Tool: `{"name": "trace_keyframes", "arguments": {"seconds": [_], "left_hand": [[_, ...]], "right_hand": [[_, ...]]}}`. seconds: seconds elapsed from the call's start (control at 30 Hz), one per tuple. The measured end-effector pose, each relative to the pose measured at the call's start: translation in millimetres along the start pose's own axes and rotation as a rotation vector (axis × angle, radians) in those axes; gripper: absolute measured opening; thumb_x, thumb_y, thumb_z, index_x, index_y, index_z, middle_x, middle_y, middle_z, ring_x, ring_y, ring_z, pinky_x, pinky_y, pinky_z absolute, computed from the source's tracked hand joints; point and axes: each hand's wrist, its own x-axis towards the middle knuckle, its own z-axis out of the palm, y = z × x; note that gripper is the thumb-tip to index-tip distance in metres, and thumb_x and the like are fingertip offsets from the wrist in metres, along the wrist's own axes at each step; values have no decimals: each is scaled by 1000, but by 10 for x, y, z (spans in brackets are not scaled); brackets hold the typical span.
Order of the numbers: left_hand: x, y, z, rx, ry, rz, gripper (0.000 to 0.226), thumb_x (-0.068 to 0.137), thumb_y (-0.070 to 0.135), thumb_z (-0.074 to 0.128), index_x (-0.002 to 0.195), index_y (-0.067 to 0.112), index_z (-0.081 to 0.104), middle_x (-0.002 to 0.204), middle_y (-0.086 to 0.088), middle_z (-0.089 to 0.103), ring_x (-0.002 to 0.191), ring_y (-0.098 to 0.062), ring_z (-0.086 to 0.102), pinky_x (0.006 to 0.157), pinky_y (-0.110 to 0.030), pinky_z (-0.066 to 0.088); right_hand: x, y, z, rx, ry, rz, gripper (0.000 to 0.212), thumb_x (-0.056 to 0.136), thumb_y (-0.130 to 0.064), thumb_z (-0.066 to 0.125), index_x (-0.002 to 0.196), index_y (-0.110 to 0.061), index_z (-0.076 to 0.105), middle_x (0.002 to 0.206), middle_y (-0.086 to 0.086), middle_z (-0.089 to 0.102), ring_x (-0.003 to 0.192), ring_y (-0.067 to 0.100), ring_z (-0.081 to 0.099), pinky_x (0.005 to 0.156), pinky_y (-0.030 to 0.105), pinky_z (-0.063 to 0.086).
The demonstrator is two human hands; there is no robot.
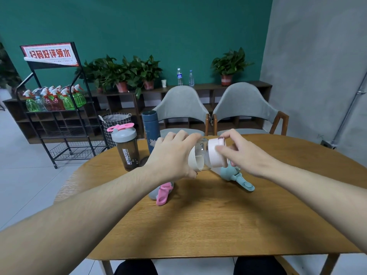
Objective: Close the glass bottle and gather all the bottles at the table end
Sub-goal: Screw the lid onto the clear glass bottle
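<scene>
our forearms reach in from 7 and 5 o'clock over the wooden table (pixel 198 225). above its middle our left hand (pixel 170 157) is wrapped around the tilted glass bottle (pixel 200 155), and our right hand (pixel 244 155) pinches its pink lid (pixel 215 153). at 11 o'clock stand a navy flask (pixel 151 130) and a dark shaker (pixel 127 149). pink-strapped (pixel 162 192) and teal (pixel 228 171) bottles sit beneath our hands.
</scene>
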Motion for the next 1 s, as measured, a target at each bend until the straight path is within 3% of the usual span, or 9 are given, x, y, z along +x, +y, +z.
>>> {"name": "trace_keyframes", "arguments": {"seconds": [0.1,0.2,0.3,0.4,0.6,0.73,0.8,0.9,1.0], "left_hand": [[19,13,-1,34,12,18,101,65,53,79,150,34,28,139,3,45,126,-26,42,101,-45,38],[27,17,5,46,-1,29,102,66,53,79,150,34,26,141,4,44,127,-25,41,102,-45,38],[37,-1,-1,13,-19,9,103,65,52,80,151,34,26,141,3,45,127,-25,42,101,-45,38],[49,-21,-18,-4,-38,-6,102,65,52,80,150,34,27,142,3,44,127,-26,42,102,-45,39],[57,13,-26,11,-19,14,101,66,52,80,150,35,27,142,3,44,129,-25,40,104,-46,38],[73,48,-6,28,39,10,98,65,51,80,148,36,29,139,3,45,128,-26,41,102,-45,37],[76,55,0,43,49,15,97,65,50,81,147,36,30,138,4,45,127,-25,41,102,-45,36],[68,55,3,35,20,13,100,67,50,81,150,36,27,141,3,44,129,-25,40,104,-45,36],[65,40,-6,21,-9,1,102,68,50,81,151,36,24,143,2,43,131,-26,39,105,-45,37]], "right_hand": [[57,-35,19,276,-96,269,53,93,-59,43,115,-13,56,59,4,63,61,24,50,67,40,43],[20,-49,10,322,-157,379,65,90,-73,36,123,-20,51,77,13,75,55,20,57,70,40,54],[-21,11,-36,125,-62,172,67,83,-83,38,135,-41,34,125,0,65,82,14,72,88,43,59],[-70,87,-115,-200,-48,-158,71,83,-67,61,142,-59,21,145,-20,39,114,4,59,96,33,51],[-68,142,-118,-279,-21,-255,61,79,-50,69,131,-45,38,116,-12,60,100,6,61,84,34,56],[3,48,-41,56,-28,54,34,92,-50,56,119,-31,49,74,-1,68,67,12,61,71,38,53],[32,19,-24,250,-104,240,44,95,-56,46,119,-20,53,63,-1,66,63,16,59,74,38,53],[33,38,-56,359,-189,367,72,88,-76,38,128,-17,51,72,8,74,65,22,62,75,37,57],[10,81,-97,119,-101,223,82,76,-89,40,141,-40,33,109,-3,71,81,15,74,87,41,60]]}}
